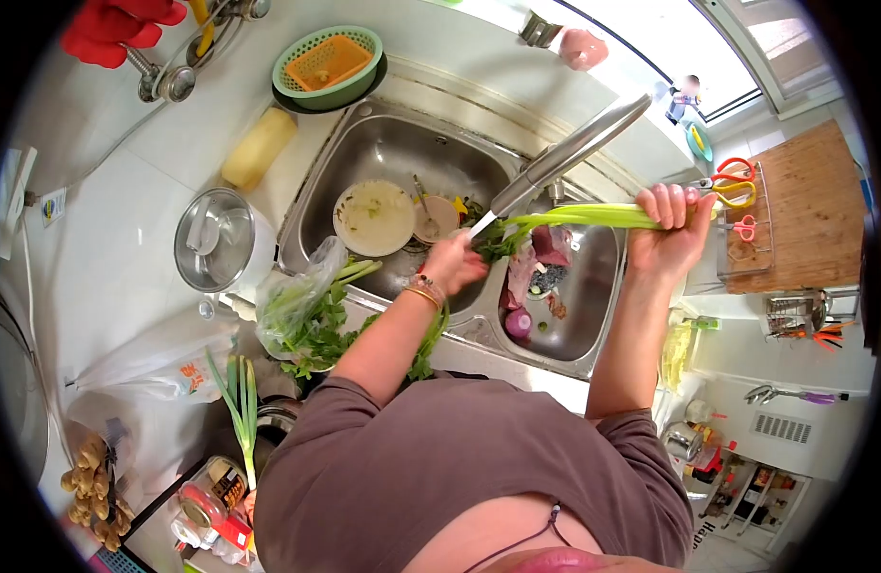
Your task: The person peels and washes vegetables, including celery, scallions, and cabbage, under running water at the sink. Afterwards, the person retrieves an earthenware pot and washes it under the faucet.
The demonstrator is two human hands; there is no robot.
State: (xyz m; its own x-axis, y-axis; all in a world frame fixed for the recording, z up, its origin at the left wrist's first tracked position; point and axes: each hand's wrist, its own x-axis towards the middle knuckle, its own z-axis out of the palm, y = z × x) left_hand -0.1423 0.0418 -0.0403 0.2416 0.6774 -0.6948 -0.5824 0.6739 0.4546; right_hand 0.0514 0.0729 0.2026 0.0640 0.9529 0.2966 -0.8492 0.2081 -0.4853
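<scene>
My right hand [671, 224] is closed round the pale ends of a bunch of celery [593, 216], held above the smaller right basin. The stalks stretch leftward, and their leafy tops lie under the tap. My left hand [455, 260], with bracelets at the wrist, is curled at the leafy end, its fingertips partly hidden. Just above that hand is the spout of the tap [565, 158], with a white streak at its end that looks like running water. Beneath the celery, the right basin [584, 320] holds pieces of raw meat [553, 245] and a purple onion [519, 323].
In the left basin [364, 143] sit a bowl of cloudy liquid [374, 218] and a smaller bowl with a spoon. More greens in a plastic bag [302, 296] lie at the counter edge. A steel pot [214, 241], a pale gourd [259, 148] and nested baskets [328, 65] stand left.
</scene>
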